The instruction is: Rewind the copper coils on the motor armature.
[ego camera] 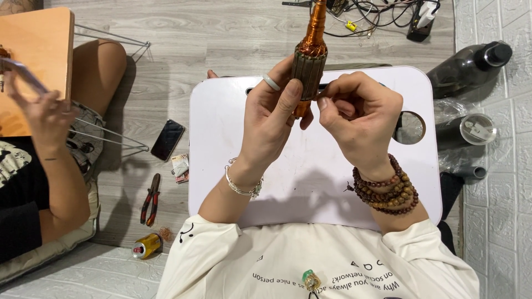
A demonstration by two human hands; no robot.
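Left hand wrapped around copper-wound motor armature; right hand fingertips pinched at its side.

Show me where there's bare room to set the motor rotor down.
White lap table: bare along its left side and below the left hand and right hand. Crowded: floor at left with phone, pliers, can; bottles right.
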